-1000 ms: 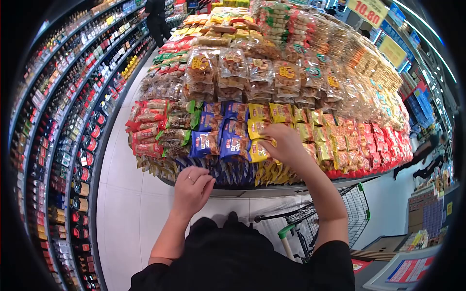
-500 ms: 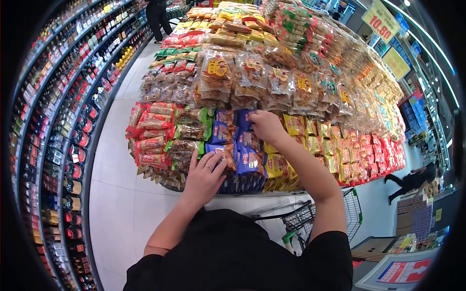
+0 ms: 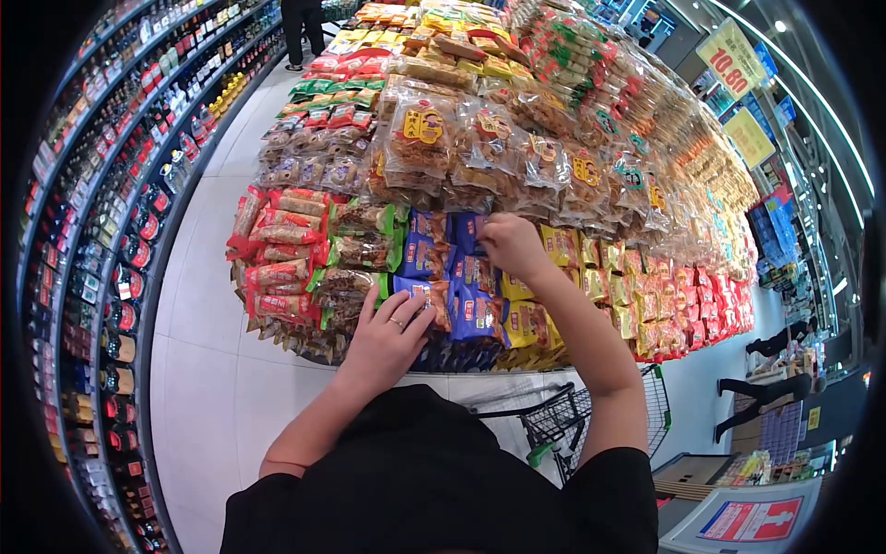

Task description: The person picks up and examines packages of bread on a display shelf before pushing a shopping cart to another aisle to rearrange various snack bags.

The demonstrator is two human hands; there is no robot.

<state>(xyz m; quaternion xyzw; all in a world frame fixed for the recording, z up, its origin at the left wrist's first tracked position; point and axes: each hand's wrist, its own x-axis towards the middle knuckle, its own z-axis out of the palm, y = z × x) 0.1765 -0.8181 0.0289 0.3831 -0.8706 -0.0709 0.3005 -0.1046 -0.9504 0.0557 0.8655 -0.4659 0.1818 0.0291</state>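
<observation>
Rows of blue snack packets [image 3: 478,312] lie at the near edge of a large display, between green-edged packets [image 3: 358,251] and yellow packets [image 3: 528,323]. My left hand [image 3: 395,323], with a ring on one finger, rests with its fingers spread on the lower left blue packet and the green-edged packet beside it. At the back of the blue rows, my right hand [image 3: 508,242] has its fingers pinched together at the edge of a blue packet [image 3: 467,231]. Clear bags with yellow labels [image 3: 420,134] lie just behind.
Shelves of bottles and jars [image 3: 138,240] run along the left. A shopping cart [image 3: 563,415] stands at the display's near right side. Red-wrapped packets [image 3: 288,231] are at the display's left end. People [image 3: 303,32] stand far off, at the back left and at the right [image 3: 761,392].
The view has shifted slightly. My right hand has drawn its fingers in a little at the back blue packet. My left hand has barely moved. Another person shows at the right.
</observation>
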